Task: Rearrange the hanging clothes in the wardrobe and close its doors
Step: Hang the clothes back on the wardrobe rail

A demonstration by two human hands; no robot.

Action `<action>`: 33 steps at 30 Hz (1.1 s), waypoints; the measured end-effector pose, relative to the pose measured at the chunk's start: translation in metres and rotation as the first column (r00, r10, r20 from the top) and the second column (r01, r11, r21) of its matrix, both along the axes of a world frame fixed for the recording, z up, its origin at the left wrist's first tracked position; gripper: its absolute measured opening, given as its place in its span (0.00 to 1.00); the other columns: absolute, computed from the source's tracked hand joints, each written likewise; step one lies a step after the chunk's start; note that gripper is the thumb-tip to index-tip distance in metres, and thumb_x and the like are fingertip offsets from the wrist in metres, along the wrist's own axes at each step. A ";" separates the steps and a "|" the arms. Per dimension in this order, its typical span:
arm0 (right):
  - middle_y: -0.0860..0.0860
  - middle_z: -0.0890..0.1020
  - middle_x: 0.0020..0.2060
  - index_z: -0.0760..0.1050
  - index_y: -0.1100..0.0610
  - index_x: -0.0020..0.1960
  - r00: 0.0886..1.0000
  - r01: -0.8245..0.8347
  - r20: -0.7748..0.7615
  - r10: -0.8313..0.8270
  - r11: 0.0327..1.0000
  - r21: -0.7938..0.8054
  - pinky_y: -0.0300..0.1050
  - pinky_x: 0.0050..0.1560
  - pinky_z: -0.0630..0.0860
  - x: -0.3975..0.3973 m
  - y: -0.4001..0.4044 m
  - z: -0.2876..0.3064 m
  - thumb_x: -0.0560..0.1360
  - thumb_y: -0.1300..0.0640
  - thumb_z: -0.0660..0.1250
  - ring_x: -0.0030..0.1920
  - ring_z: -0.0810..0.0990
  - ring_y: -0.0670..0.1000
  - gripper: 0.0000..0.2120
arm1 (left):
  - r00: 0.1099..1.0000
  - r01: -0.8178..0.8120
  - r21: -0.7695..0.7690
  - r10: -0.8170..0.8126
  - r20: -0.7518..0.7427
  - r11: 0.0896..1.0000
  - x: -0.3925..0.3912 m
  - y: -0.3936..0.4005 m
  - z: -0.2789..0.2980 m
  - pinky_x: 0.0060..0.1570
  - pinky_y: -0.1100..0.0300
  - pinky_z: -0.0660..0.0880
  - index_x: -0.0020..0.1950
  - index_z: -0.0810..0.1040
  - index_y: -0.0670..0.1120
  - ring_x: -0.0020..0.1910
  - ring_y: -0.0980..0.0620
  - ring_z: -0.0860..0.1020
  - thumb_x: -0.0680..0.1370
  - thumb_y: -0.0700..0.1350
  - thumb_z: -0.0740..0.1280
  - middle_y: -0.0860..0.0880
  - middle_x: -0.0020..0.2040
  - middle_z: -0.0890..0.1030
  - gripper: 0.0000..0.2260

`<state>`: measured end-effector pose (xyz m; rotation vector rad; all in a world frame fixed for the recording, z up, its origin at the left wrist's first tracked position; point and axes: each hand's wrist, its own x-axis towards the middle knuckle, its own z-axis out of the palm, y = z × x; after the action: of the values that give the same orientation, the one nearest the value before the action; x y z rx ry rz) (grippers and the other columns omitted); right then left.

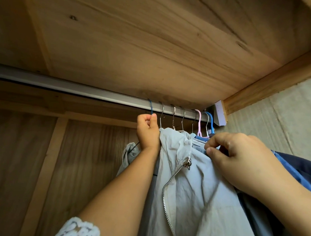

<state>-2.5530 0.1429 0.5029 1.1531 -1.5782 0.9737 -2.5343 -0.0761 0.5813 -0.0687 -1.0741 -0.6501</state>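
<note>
The left hand [148,125] pinches the blue hook [151,107] on the rail [78,89], likely to slide that hanger along, while the right hand [233,155] grips the pale zip jacket [189,184] hanging beside it to hold the clothes back.

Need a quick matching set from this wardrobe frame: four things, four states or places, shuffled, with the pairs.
Things
1. left hand
2. right hand
3. pink plastic hanger
4. pale grey zip jacket

States
A. hooked on the silver metal rail, near its right end
B. pinches fabric at a collar
C. grips a thin blue hanger hook
D. hangs between both arms, zip partly open

Pairs: 1-C, 2-B, 3-A, 4-D
</note>
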 end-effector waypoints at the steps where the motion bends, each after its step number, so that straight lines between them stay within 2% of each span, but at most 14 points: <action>1: 0.44 0.76 0.33 0.75 0.46 0.43 1.000 0.023 -0.007 -0.023 1.000 -0.002 0.44 0.39 0.68 0.001 0.001 -0.001 0.76 0.50 0.61 0.41 0.73 0.50 0.05 | 1.000 -0.004 -0.010 0.004 0.016 1.000 -0.001 -0.001 0.000 0.31 0.73 0.66 0.45 0.70 0.41 0.28 0.61 0.68 0.79 0.39 0.63 0.53 0.32 0.69 0.05; 6: 0.44 0.76 0.32 0.76 0.48 0.44 0.999 0.015 -0.031 -0.016 1.000 -0.023 0.43 0.40 0.65 0.006 0.012 -0.010 0.75 0.48 0.62 0.41 0.75 0.50 0.06 | 0.999 0.002 0.005 -0.003 0.040 1.000 0.002 -0.004 -0.001 0.32 0.73 0.66 0.46 0.72 0.41 0.32 0.59 0.69 0.78 0.40 0.65 0.53 0.33 0.70 0.03; 10: 0.44 0.79 0.39 0.75 0.46 0.48 0.999 -0.025 -0.039 0.023 0.998 -0.056 0.43 0.42 0.69 0.012 0.020 -0.016 0.72 0.45 0.63 0.42 0.75 0.49 0.08 | 1.000 -0.012 0.047 0.011 0.025 0.999 0.010 -0.006 -0.003 0.37 0.74 0.69 0.51 0.76 0.38 0.37 0.57 0.72 0.77 0.42 0.67 0.50 0.40 0.76 0.08; 12: 0.44 0.78 0.43 0.75 0.46 0.50 0.999 -0.037 -0.038 0.035 0.998 -0.057 0.44 0.45 0.71 0.014 0.022 -0.020 0.70 0.42 0.63 0.44 0.75 0.48 0.13 | 0.995 -0.091 0.042 0.089 0.042 0.995 0.013 -0.006 -0.008 0.44 0.66 0.72 0.52 0.77 0.38 0.42 0.54 0.74 0.77 0.44 0.67 0.44 0.48 0.78 0.10; 14: 0.45 0.77 0.46 0.75 0.46 0.53 0.999 -0.026 -0.038 0.024 0.998 -0.054 0.45 0.47 0.70 0.015 0.023 -0.024 0.68 0.40 0.62 0.47 0.75 0.48 0.17 | 0.988 -0.147 0.049 0.144 0.064 0.988 0.017 0.001 -0.016 0.51 0.60 0.72 0.54 0.78 0.40 0.46 0.53 0.74 0.77 0.45 0.67 0.44 0.54 0.75 0.10; 16: 0.44 0.76 0.47 0.75 0.47 0.55 0.999 -0.021 -0.045 0.018 0.998 -0.059 0.44 0.47 0.68 0.015 0.026 -0.029 0.67 0.39 0.63 0.51 0.74 0.48 0.20 | 0.988 -0.140 0.055 0.136 0.075 0.989 0.024 0.012 -0.028 0.53 0.67 0.68 0.55 0.77 0.41 0.46 0.60 0.73 0.78 0.45 0.66 0.45 0.57 0.72 0.10; 18: 0.45 0.76 0.48 0.75 0.48 0.56 0.998 -0.031 -0.059 0.027 0.997 -0.072 0.43 0.47 0.66 0.015 0.031 -0.034 0.66 0.39 0.64 0.53 0.74 0.48 0.22 | 0.992 -0.105 0.023 0.103 0.073 0.994 0.033 0.024 -0.042 0.48 0.78 0.65 0.54 0.77 0.42 0.44 0.70 0.72 0.78 0.44 0.64 0.44 0.59 0.73 0.08; 19: 0.45 0.76 0.48 0.75 0.48 0.57 0.997 -0.044 -0.063 0.039 0.996 -0.080 0.43 0.48 0.66 0.015 0.033 -0.037 0.66 0.38 0.64 0.53 0.74 0.48 0.24 | 0.993 -0.091 0.005 0.090 0.073 0.996 0.039 0.029 -0.051 0.46 0.80 0.64 0.54 0.77 0.43 0.44 0.71 0.71 0.78 0.44 0.64 0.44 0.58 0.73 0.07; 21: 0.45 0.76 0.46 0.76 0.49 0.56 0.995 -0.070 -0.073 0.063 0.993 -0.100 0.43 0.47 0.67 0.016 0.039 -0.044 0.66 0.35 0.65 0.52 0.74 0.49 0.24 | 0.992 -0.094 -0.047 0.098 0.083 0.994 0.052 0.042 -0.074 0.48 0.78 0.66 0.54 0.75 0.47 0.46 0.67 0.72 0.77 0.45 0.66 0.48 0.56 0.73 0.06; 23: 0.44 0.76 0.43 0.76 0.47 0.52 0.993 -0.092 -0.089 0.081 0.988 -0.120 0.42 0.44 0.68 0.019 0.047 -0.053 0.65 0.37 0.65 0.49 0.75 0.49 0.20 | 0.985 -0.119 -0.114 0.132 0.114 0.986 0.063 0.056 -0.100 0.50 0.74 0.68 0.54 0.75 0.48 0.48 0.63 0.73 0.75 0.47 0.67 0.56 0.51 0.74 0.09; 25: 0.41 0.76 0.41 0.74 0.44 0.48 0.985 -0.152 -0.101 0.139 0.979 -0.135 0.37 0.42 0.68 0.023 0.055 -0.064 0.64 0.37 0.63 0.45 0.74 0.46 0.17 | 0.972 -0.126 -0.152 0.152 0.177 0.980 0.076 0.071 -0.128 0.50 0.73 0.69 0.54 0.75 0.49 0.49 0.64 0.74 0.72 0.50 0.66 0.61 0.49 0.74 0.12; 29: 0.42 0.77 0.42 0.75 0.45 0.51 0.957 -0.288 -0.094 0.276 0.945 -0.157 0.36 0.43 0.70 0.036 0.069 -0.099 0.66 0.37 0.61 0.44 0.75 0.46 0.19 | 0.910 -0.217 -0.180 0.266 0.317 0.959 0.107 0.109 -0.183 0.48 0.74 0.69 0.51 0.73 0.58 0.49 0.64 0.75 0.70 0.57 0.64 0.61 0.49 0.76 0.12; 33: 0.44 0.78 0.43 0.77 0.51 0.51 0.896 -0.443 -0.069 0.438 0.885 -0.140 0.28 0.47 0.67 0.048 0.080 -0.151 0.69 0.42 0.64 0.45 0.74 0.43 0.16 | 0.832 -0.320 -0.084 0.322 0.453 0.944 0.143 0.157 -0.247 0.43 0.73 0.71 0.49 0.76 0.56 0.46 0.60 0.77 0.69 0.53 0.67 0.60 0.46 0.78 0.09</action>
<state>-2.5049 0.2224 0.3524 1.4446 -1.2068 1.3366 -2.3918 0.0814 0.3341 0.2747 -1.5080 -0.3598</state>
